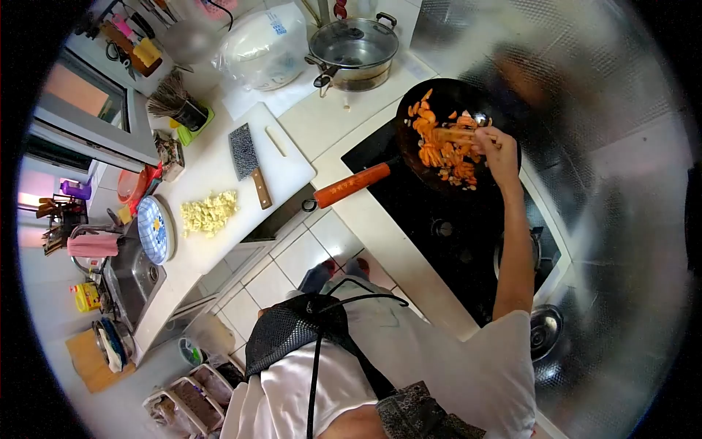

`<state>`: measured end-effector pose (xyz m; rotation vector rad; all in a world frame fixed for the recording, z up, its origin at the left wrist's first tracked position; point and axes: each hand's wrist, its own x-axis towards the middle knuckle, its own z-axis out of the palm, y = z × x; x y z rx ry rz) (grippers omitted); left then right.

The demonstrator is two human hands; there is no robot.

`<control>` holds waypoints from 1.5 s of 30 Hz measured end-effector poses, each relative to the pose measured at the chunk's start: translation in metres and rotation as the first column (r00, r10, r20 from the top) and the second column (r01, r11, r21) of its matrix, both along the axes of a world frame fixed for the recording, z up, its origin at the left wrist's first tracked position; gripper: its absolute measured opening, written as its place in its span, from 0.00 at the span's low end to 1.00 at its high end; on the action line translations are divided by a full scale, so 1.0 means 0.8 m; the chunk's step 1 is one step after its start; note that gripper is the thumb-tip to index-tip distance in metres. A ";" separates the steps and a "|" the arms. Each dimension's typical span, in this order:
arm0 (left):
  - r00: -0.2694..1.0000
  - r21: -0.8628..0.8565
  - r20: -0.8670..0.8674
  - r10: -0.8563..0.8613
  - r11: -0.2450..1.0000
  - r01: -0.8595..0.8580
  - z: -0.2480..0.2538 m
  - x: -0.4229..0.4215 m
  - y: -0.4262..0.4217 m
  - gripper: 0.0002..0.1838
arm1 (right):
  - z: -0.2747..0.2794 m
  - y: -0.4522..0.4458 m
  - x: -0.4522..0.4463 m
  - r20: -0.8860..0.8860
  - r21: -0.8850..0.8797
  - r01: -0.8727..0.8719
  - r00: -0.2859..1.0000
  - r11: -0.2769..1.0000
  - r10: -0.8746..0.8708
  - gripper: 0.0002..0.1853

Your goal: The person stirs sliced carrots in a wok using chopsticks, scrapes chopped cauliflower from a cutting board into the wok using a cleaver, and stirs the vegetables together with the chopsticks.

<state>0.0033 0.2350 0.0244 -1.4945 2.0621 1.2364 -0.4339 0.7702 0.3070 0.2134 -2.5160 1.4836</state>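
Observation:
My right hand is over the black wok, its fingers closed around wooden chopsticks. Sliced carrots, orange and mixed with small pale bits, lie spread in the wok under the chopsticks. The wok's handle, in a red-orange sleeve, points toward the counter and nobody grips it. My left hand does not show; only a bare part of an arm appears at the bottom edge.
A white cutting board bears a cleaver and chopped pale yellow pieces. Beside it sits a blue-patterned plate near the sink. A lidded glass pot stands behind. Foil sheeting lines the stove's right side.

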 end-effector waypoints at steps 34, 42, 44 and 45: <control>0.796 0.097 -0.605 -0.002 0.992 0.076 0.217 -0.192 -0.109 0.17 | 0.017 -0.049 0.061 0.001 -0.195 0.281 0.958 0.940 -0.286 0.13; 0.780 0.043 -0.626 0.016 0.999 0.013 0.211 -0.189 -0.200 0.13 | 0.049 -0.122 0.073 -0.087 0.107 0.318 0.947 0.942 -0.310 0.18; 0.773 0.021 -0.633 0.026 1.000 -0.016 0.207 -0.186 -0.220 0.13 | 0.106 -0.203 0.102 -0.207 0.089 0.375 0.913 0.923 -0.351 0.18; 0.764 -0.001 -0.645 0.030 0.999 -0.039 0.205 -0.186 -0.228 0.12 | 0.129 -0.250 0.117 -0.272 0.054 0.415 0.881 0.908 -0.386 0.18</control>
